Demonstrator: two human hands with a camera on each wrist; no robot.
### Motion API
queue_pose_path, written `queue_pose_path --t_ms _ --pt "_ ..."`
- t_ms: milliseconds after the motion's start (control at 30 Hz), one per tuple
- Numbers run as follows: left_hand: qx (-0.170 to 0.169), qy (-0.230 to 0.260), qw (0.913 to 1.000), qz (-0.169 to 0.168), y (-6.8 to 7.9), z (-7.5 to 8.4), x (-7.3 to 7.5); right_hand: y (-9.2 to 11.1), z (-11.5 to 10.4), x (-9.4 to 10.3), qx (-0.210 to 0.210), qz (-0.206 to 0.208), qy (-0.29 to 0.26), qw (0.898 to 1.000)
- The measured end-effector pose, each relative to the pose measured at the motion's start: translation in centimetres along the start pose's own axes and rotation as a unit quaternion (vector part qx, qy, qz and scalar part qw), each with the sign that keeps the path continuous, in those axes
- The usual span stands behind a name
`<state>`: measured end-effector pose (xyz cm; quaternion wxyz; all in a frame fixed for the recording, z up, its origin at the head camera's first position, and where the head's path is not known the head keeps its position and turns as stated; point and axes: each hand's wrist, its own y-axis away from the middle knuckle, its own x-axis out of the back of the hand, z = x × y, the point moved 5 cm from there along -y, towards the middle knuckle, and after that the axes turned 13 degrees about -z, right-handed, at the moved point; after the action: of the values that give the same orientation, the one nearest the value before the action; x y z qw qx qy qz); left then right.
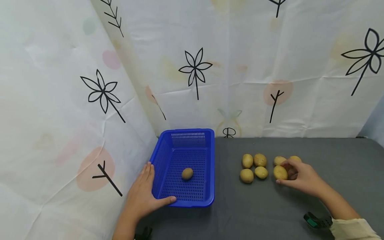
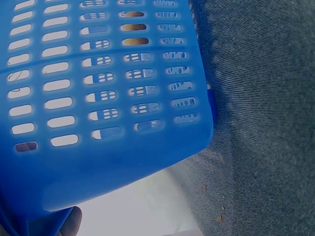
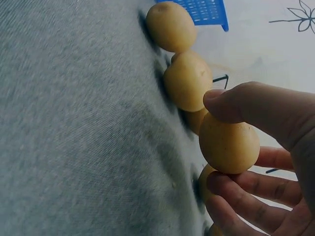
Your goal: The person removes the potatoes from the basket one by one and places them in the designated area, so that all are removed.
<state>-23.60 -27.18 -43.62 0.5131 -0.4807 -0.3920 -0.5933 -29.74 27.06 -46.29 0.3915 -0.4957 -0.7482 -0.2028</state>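
Note:
My right hand (image 1: 303, 176) pinches a potato (image 1: 280, 172) between thumb and fingers at the right of the table; the right wrist view shows the held potato (image 3: 229, 144) close up. Two more potatoes, one of them (image 1: 280, 160) plain to see, lie just behind that hand, which partly covers the other. My left hand (image 1: 144, 195) lies against the near left corner of a blue plastic basket (image 1: 210, 166), its fingers straight along the left side and its thumb spread on the front rim. One potato (image 1: 187, 173) sits on the basket's perforated floor.
Several potatoes (image 1: 247, 161) stand grouped between the basket and my right hand. Dark grey cloth (image 1: 234, 213) covers the table. A printed white curtain (image 1: 240, 66) rises behind the table and along the basket's left. A dark watch-like band (image 1: 317, 221) is on my right wrist.

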Motion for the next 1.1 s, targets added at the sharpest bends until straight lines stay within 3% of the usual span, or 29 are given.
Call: queue_pose_path --t_ms 400,1100 --pt "0.0 -0.002 1.0 0.003 0.0 0.1 0.2 0.8 1.4 0.0 -0.041 0.002 0.015 0.999" --pt "-0.001 0.003 1.0 0.005 0.0 -0.1 -0.2 1.1 1.9 -0.5 -0.066 -0.012 0.019 0.998"
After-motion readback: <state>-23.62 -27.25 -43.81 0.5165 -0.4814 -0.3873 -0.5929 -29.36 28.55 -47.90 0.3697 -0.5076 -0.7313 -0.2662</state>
